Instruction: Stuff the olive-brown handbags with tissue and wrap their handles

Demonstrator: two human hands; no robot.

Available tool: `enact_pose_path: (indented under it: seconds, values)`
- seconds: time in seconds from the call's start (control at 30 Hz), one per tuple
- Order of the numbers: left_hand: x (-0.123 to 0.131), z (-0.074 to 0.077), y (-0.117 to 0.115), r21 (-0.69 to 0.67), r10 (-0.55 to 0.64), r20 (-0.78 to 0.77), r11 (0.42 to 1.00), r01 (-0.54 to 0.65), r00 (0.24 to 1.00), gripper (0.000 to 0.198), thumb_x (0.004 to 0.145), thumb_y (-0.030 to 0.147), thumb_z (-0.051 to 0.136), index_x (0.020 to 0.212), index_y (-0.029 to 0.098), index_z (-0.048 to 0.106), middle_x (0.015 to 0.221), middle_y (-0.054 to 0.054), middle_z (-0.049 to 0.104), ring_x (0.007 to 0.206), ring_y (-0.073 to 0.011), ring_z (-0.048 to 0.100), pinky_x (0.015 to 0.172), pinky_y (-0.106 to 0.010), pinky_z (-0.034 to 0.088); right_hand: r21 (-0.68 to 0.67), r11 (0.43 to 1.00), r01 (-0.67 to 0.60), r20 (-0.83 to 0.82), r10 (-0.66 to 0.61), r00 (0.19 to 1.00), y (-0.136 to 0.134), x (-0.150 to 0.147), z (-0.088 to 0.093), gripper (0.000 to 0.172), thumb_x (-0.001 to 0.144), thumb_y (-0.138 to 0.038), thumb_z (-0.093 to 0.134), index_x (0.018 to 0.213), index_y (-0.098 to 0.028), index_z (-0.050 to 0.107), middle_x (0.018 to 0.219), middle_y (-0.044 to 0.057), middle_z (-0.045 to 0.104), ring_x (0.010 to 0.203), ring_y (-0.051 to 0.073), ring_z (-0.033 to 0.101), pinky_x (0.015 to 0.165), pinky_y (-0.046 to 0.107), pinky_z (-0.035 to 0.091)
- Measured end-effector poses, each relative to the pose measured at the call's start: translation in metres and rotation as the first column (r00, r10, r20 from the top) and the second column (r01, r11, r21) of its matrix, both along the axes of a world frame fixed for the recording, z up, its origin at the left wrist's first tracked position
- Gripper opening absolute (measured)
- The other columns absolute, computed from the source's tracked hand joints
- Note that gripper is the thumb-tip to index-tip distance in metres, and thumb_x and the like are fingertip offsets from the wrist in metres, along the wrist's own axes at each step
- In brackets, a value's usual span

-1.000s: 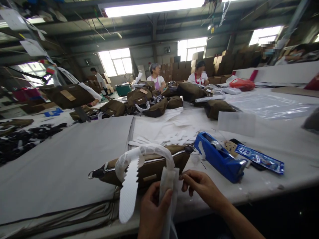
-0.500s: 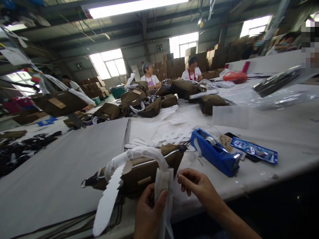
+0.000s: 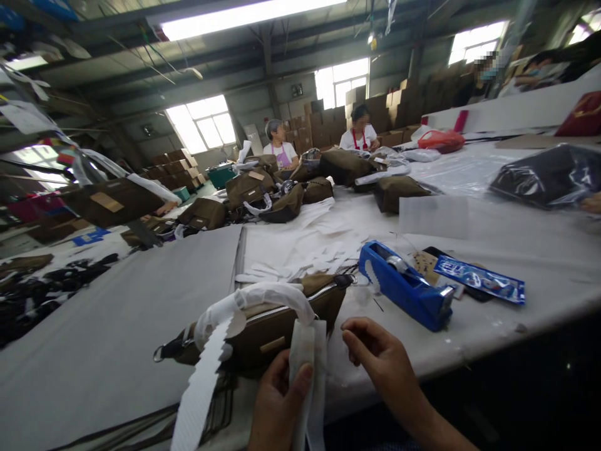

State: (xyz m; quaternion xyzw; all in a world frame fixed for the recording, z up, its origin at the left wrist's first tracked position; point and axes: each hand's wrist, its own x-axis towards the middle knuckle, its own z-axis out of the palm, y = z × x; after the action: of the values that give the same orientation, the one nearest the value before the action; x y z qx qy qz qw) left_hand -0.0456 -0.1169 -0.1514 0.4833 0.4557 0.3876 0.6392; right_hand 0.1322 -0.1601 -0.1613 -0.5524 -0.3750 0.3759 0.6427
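Note:
An olive-brown handbag point(image 3: 282, 319) with a silver zipper lies on the table before me. Its handle is wrapped in white paper point(image 3: 267, 293). My left hand point(image 3: 282, 394) pinches a white paper strip point(image 3: 303, 351) hanging at the handle's right end, thumb in front. My right hand point(image 3: 378, 354) hovers just right of that strip, apart from it, fingers curled and thumb close to the forefinger; anything between the fingertips is too small to make out. A jagged-edged white strip point(image 3: 200, 388) hangs from the handle's left end. Behind my right hand stands a blue tape dispenser point(image 3: 406, 288).
A blue packet point(image 3: 481, 279) lies over a dark phone-like object right of the dispenser. Several brown bags point(image 3: 251, 188) crowd the table's far side. A plastic-wrapped bag point(image 3: 549, 172) sits at right, a person's hand point(image 3: 592, 202) beside it. Two people sit across the table.
My right hand has shifted slightly right and down, while my left still grips the paper strip. At the right, the plastic-wrapped bag now lies on the table instead of being tilted up.

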Motion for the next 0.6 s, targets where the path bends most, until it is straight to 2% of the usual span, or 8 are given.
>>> enact_pose_path:
  seconds: [0.07,0.2,0.3,0.37,0.43,0.5,0.6]
  values:
    - [0.0,0.0,0.001,-0.004,-0.009,0.012,1.0,0.009,1.0,0.054,0.064,0.06,0.083,0.09,0.015,0.072,0.079,-0.007,0.072,0.077,-0.021,0.063,0.069,-0.026,0.049,0.013,1.0,0.01,0.064,-0.011,0.998,-0.006,-0.007,0.004,0.035,0.086,-0.052,0.069,0.095,-0.018,0.072,0.067,0.002,0.063,0.061,0.016,0.058,0.06,0.028,0.049]
    - [0.003,0.0,-0.002,-0.002,-0.044,0.01,0.999,0.044,0.999,0.052,0.065,0.059,0.083,0.089,0.015,0.071,0.075,-0.006,0.071,0.074,-0.0213,0.065,0.066,-0.026,0.049,-0.022,0.982,-0.189,-0.001,0.189,0.982,-0.01,-0.021,0.01,0.041,0.09,-0.054,0.063,0.106,-0.018,0.073,0.074,0.003,0.067,0.064,0.016,0.058,0.061,0.027,0.048]
    - [0.006,-0.001,-0.005,-0.023,-0.061,0.018,0.998,0.061,0.998,0.049,0.065,0.057,0.084,0.088,0.016,0.071,0.075,-0.006,0.072,0.073,-0.0216,0.066,0.066,-0.026,0.05,-0.048,0.938,-0.344,-0.068,0.34,0.938,-0.002,-0.027,0.013,0.047,0.088,-0.059,0.063,0.094,-0.015,0.075,0.072,0.003,0.062,0.062,0.013,0.05,0.056,0.025,0.04]
    - [0.008,0.0,-0.007,-0.04,-0.044,0.02,0.998,0.045,0.999,0.048,0.065,0.056,0.084,0.088,0.016,0.07,0.077,-0.006,0.072,0.075,-0.0217,0.066,0.064,-0.025,0.049,-0.066,0.913,-0.402,-0.079,0.397,0.914,0.003,-0.027,0.016,0.052,0.086,-0.062,0.063,0.081,-0.012,0.074,0.065,0.001,0.054,0.06,0.012,0.043,0.054,0.024,0.032]
    - [0.009,0.002,-0.007,-0.04,-0.01,0.006,0.999,0.01,1.0,0.049,0.066,0.055,0.084,0.091,0.016,0.071,0.078,-0.006,0.072,0.072,-0.0198,0.065,0.06,-0.023,0.047,-0.055,0.901,-0.431,-0.09,0.426,0.9,0.004,-0.025,0.018,0.054,0.087,-0.064,0.061,0.077,-0.012,0.072,0.062,-0.001,0.046,0.06,0.011,0.039,0.054,0.025,0.03]
    - [0.011,0.005,-0.007,-0.022,0.016,0.019,1.0,-0.015,1.0,0.049,0.068,0.055,0.083,0.095,0.015,0.071,0.081,-0.006,0.072,0.071,-0.0188,0.064,0.061,-0.023,0.048,-0.048,0.913,-0.405,-0.094,0.399,0.912,0.0,-0.022,0.017,0.05,0.089,-0.062,0.06,0.09,-0.014,0.072,0.064,-0.002,0.046,0.061,0.012,0.04,0.055,0.025,0.032]
    - [0.014,0.009,-0.005,0.002,0.006,0.058,1.0,-0.006,0.998,0.047,0.072,0.053,0.081,0.098,0.016,0.071,0.086,-0.006,0.073,0.078,-0.0204,0.065,0.069,-0.026,0.051,-0.093,0.944,-0.316,-0.07,0.311,0.948,-0.015,-0.02,0.003,0.05,0.087,-0.056,0.065,0.122,-0.019,0.064,0.081,0.001,0.061,0.068,0.015,0.05,0.062,0.027,0.042]
